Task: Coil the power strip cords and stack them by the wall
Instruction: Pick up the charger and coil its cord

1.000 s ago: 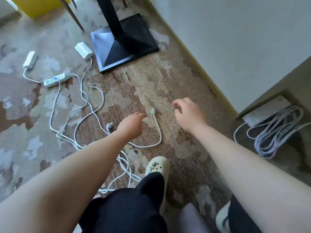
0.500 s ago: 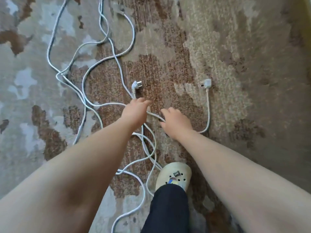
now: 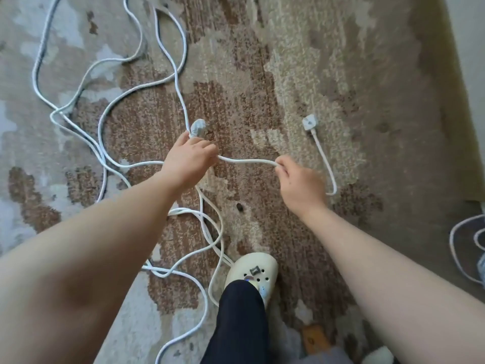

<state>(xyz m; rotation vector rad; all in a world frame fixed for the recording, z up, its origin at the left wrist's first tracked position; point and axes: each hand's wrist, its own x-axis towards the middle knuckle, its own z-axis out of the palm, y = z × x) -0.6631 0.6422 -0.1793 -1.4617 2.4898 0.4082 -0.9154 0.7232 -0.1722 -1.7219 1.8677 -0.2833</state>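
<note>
while both hands [image 3: 193, 160] pinch it, cord [image 3: 248, 161] spans

No text, label, brand or number can be read anywhere; the small charms on the cream clog [image 3: 252, 269] are too blurred

Several white cords [image 3: 105, 153] lie tangled in loose loops on the carpet, from nine to twelve o'clock. One stretch [image 3: 246, 161] is lifted taut at centre. A grey-white plug [image 3: 198, 128] sits just above centre; another plug [image 3: 310, 122] lies toward two o'clock. A coiled cord [image 3: 464, 248] shows at four o'clock.
</note>
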